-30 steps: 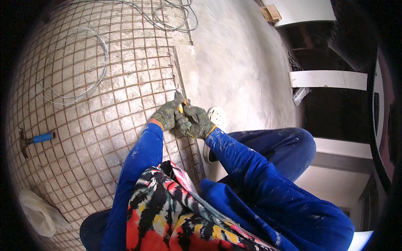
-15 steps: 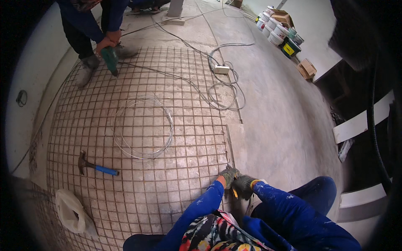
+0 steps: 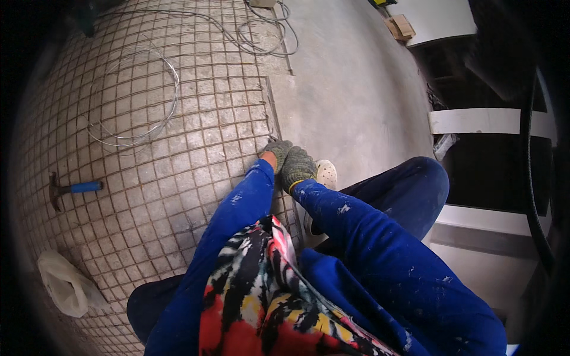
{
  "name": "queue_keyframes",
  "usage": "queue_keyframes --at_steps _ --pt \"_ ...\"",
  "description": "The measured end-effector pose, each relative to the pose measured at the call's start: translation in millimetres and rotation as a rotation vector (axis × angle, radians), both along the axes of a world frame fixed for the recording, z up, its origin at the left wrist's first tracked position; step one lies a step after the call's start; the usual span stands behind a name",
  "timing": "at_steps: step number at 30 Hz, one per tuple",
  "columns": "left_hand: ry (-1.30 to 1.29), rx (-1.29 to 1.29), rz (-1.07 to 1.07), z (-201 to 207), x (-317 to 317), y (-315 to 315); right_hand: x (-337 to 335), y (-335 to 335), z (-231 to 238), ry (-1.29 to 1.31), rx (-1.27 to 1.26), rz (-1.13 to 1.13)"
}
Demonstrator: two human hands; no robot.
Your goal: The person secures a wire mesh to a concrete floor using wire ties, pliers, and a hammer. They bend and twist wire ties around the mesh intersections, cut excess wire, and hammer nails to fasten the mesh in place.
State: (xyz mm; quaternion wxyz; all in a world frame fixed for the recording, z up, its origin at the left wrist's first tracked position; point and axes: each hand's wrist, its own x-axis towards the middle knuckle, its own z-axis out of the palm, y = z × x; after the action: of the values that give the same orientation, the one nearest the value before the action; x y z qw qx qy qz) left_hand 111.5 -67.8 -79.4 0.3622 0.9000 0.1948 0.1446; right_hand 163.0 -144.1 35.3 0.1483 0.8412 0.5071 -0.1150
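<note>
A rusty steel mesh covers the floor slab, and both my gloved hands are close together at its right edge. My left hand, in a grey-green knit glove, is closed by the bar ends; a small dark tip shows just beyond its fingers. Close against it, on the right, my right hand is closed too, in a matching glove with a yellow cuff edge. What either hand grips is hidden by the gloves. A loose coil of thin silvery wire lies on the mesh, farther off to the left.
A blue-handled claw hammer and a whitish bag lie on the mesh at left. Grey cable loops rest at the far edge. A dark green tool shows at upper left. White slats and a hanging black cable are at right.
The view has tipped downward and turned, so the floor things sit higher and farther left. The co-worker has mostly left view. A yellow-orange piece under my hands no longer shows.
</note>
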Motion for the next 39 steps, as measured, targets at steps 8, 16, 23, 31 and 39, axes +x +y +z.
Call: queue_keyframes --at_steps 8,16,23,31,39 --pt "-0.076 -0.496 -0.178 12.4 -112.6 70.4 -19.6 15.2 33.8 0.221 -0.289 -0.043" --pt "-0.170 -0.432 0.381 -33.7 -109.5 108.0 9.4 -19.8 10.2 2.261 -0.072 -1.182" --pt "0.217 -0.687 0.419 -12.3 -66.4 90.5 2.8 -19.3 -19.4 1.846 -0.211 -1.140" --pt "0.436 -0.057 0.097 -25.1 -53.9 97.0 29.3 3.1 -55.5 1.043 -0.159 0.054" --pt "0.466 -0.158 0.093 -28.3 -53.2 101.9 51.6 -8.3 -14.1 1.687 -0.683 -1.068"
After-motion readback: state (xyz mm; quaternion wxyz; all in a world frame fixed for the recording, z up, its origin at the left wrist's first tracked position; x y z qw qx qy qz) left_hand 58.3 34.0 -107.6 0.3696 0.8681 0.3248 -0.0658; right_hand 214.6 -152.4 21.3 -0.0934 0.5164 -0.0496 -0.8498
